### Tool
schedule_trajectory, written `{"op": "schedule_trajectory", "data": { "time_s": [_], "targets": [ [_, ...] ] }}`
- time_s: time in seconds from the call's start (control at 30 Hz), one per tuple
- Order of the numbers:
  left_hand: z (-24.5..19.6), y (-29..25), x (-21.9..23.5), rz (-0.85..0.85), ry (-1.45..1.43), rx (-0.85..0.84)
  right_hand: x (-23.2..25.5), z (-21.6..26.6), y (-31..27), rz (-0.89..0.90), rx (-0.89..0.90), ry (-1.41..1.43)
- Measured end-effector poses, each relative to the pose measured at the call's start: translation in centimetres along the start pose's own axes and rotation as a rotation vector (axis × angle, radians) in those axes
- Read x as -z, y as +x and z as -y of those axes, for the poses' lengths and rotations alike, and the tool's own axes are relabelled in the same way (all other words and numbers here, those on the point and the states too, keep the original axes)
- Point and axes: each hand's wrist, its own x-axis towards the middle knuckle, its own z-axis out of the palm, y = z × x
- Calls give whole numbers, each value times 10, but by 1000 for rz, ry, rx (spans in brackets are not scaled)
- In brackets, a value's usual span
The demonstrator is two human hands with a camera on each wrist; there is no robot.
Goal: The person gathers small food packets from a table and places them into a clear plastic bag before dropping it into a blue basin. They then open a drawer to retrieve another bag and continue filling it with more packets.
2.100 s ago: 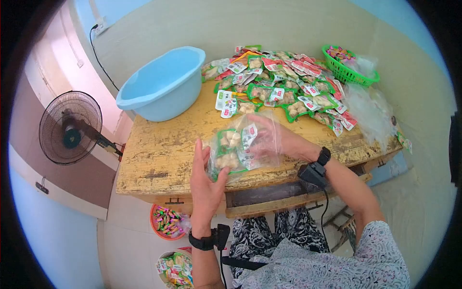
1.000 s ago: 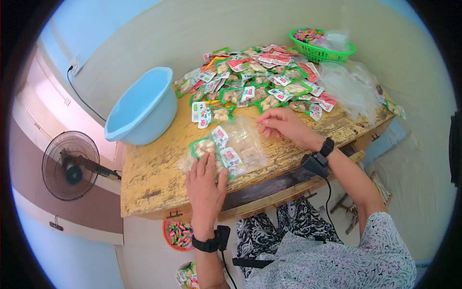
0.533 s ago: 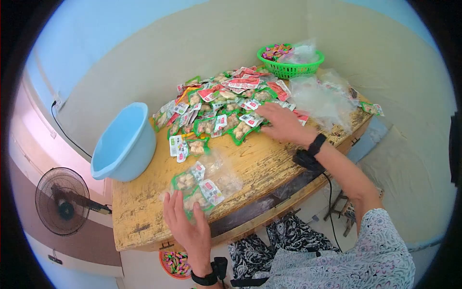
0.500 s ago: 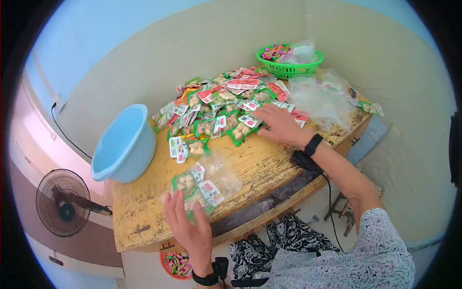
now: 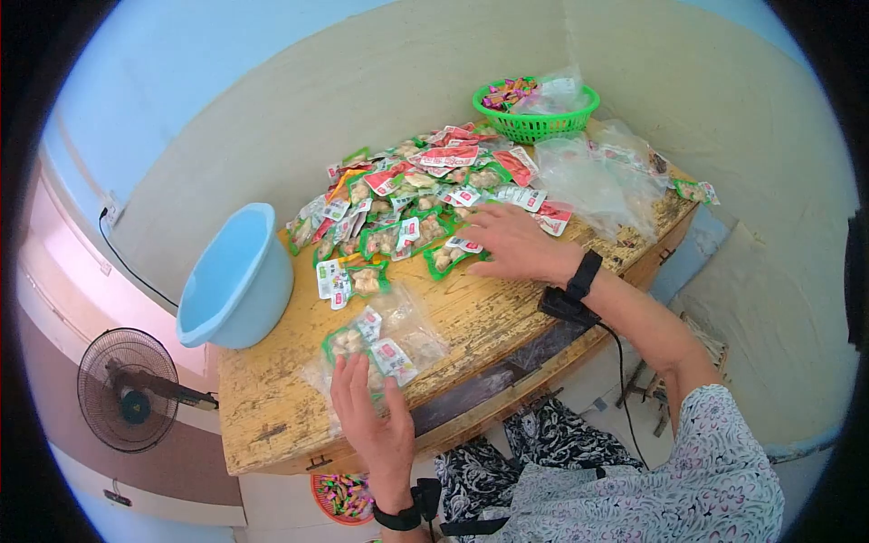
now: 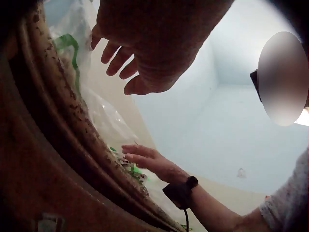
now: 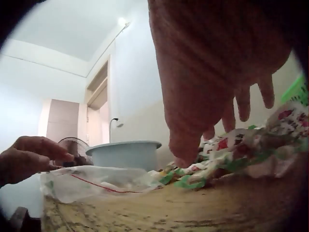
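Observation:
On the worn yellow table lies a clear bag with two green-edged packets inside. My left hand is at the bag's near edge, fingers spread and touching or just above a packet. My right hand reaches palm down over the front right of the packet pile, its fingers over a green-edged packet. In the right wrist view, the right hand's fingers point down at the packets, and the thumb is close to one; whether it touches cannot be told.
A blue basin stands at the table's left. Behind the pile is a green basket of small wrapped pieces, with loose clear bags in front. A drawer is pulled out at the front. A fan and a red basket are beyond the table.
My right hand has left the clear bag and moved over to the packet pile. The bag was lifted in both hands and now lies on the table. The head view has shifted.

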Motion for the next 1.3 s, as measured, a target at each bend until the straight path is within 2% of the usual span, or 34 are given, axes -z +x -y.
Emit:
{"op": "schedule_trajectory", "data": {
  "time_s": [0.07, 0.17, 0.27, 0.37, 0.47, 0.5, 0.6, 0.67, 0.7, 0.8, 0.83, 0.93, 1.03, 1.13, 1.2, 1.23, 1.3],
  "targets": [
    [2, -1, -2, 6, -7, 8, -7, 15, 13, -138, 139, -13],
    [-2, -1, -2, -2, -17, -6, -26, 21, 29, 84, 231, -282],
    [-4, -5, 7, -5, -23, 6, -44, 21, 51, 229, 98, -179],
    [4, -8, 14, -29, -18, -4, -22, 32, 65, 182, 42, -39],
    [5, -6, 17, -44, -102, 59, -24, 33, 66, -152, -33, 437],
    [4, -6, 17, -21, -257, 157, -15, 38, 63, -231, -38, 539],
    [-7, 2, 14, 67, -795, 456, 23, 68, 57, -423, 177, 766],
    [-14, 12, 14, 176, -1246, 641, 44, 93, 45, -489, 407, 583],
    [-14, 13, 8, 214, -1339, 679, 50, 104, 37, -525, 518, 492],
    [-20, 12, 0, 65, -1623, 737, 54, 129, 9, -460, 709, 336],
    [-19, 9, -1, 67, -1538, 726, 53, 132, 2, -410, 689, 384],
    [-14, 5, -3, 73, -1315, 688, 61, 125, -10, -389, 473, 513],
    [-15, 1, 1, 86, -1168, 675, 73, 112, -14, -347, 154, 631],
    [-23, 4, 1, 159, -1091, 615, 61, 109, -25, 249, -318, 1493],
    [-29, 2, -1, 205, -1077, 592, 58, 108, -33, 243, -359, 1509],
    [-30, 0, -7, 151, -1009, 565, 56, 107, -37, 252, -378, 1520],
    [-29, -2, -18, 45, -860, 519, 52, 92, -40, 150, -426, 1431]
  ]
}}
